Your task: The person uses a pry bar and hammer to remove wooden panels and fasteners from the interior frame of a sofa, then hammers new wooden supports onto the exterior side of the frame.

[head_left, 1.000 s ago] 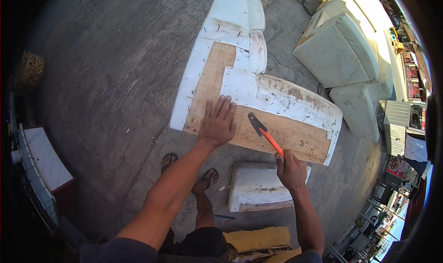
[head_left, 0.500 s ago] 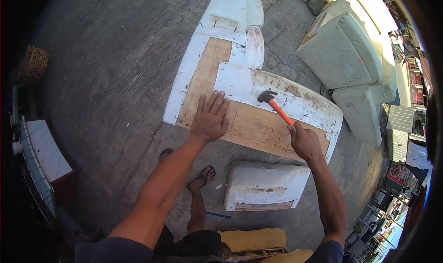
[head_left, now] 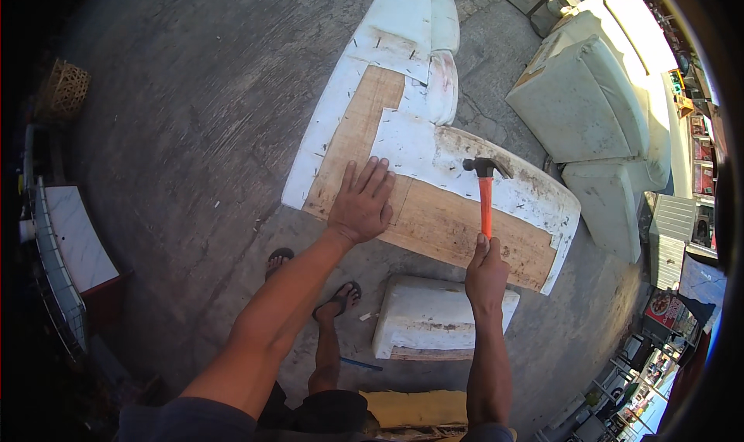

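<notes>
An L-shaped upholstered furniture piece lies in front of me, its bare wood board framed by white covering with stains and scattered staples. My left hand rests flat on the board near its inner corner, fingers stretched out and holding nothing. In my right hand is a claw hammer, gripped low on its orange handle. Its dark head points away from me, above the stained white part. I cannot tell whether the head touches the covering.
A smaller white cushioned block lies on the concrete near my right forearm. Behind it, closer to me, is yellow foam. White sofa pieces stand at the far right. A woven basket and a marble-patterned tabletop are at left.
My right hand has moved left and a little toward me. The hammer has swung from slanting up-left to nearly straight ahead. My left hand stays on the board.
</notes>
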`<state>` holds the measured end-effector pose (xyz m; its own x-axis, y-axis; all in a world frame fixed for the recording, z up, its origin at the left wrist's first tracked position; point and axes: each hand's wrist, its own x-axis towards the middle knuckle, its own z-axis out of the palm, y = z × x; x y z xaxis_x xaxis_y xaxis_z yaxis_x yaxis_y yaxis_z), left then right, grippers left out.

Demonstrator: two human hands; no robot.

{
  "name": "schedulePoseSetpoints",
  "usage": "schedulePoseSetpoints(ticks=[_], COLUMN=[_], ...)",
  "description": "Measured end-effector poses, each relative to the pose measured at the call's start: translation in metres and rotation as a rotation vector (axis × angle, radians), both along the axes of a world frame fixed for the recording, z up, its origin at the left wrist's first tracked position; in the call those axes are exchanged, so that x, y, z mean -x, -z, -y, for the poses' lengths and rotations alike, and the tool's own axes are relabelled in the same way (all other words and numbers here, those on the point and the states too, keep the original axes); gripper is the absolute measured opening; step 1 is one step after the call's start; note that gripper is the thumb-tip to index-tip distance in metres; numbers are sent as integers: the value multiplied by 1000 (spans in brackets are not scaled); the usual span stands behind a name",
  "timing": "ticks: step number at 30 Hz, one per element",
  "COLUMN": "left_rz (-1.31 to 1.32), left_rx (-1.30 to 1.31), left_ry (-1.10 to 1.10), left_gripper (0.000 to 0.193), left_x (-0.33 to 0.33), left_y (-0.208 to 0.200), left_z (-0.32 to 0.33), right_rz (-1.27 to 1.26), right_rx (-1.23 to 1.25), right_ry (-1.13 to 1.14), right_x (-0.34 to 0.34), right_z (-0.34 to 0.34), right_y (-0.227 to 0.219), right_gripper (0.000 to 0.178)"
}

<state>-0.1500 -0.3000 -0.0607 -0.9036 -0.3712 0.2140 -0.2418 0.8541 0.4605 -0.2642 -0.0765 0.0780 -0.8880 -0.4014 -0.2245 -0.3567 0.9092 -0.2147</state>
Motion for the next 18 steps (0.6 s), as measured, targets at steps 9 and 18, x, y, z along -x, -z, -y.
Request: schedulePoseSetpoints(ticks=[9,18], left_rz=[23,-13], left_rx=[-8,-21], left_ry=[5,5], left_gripper=[57,57], left_x=[4,7], left_y=[2,-7], left_z=[-2,-3], right_rz=[-174,-303], right_rx=[15,992], right_ry=[-118,-208], right_x=[-7,-13], right_z=[-11,4], right_y=[23,6], right_gripper=[40,42])
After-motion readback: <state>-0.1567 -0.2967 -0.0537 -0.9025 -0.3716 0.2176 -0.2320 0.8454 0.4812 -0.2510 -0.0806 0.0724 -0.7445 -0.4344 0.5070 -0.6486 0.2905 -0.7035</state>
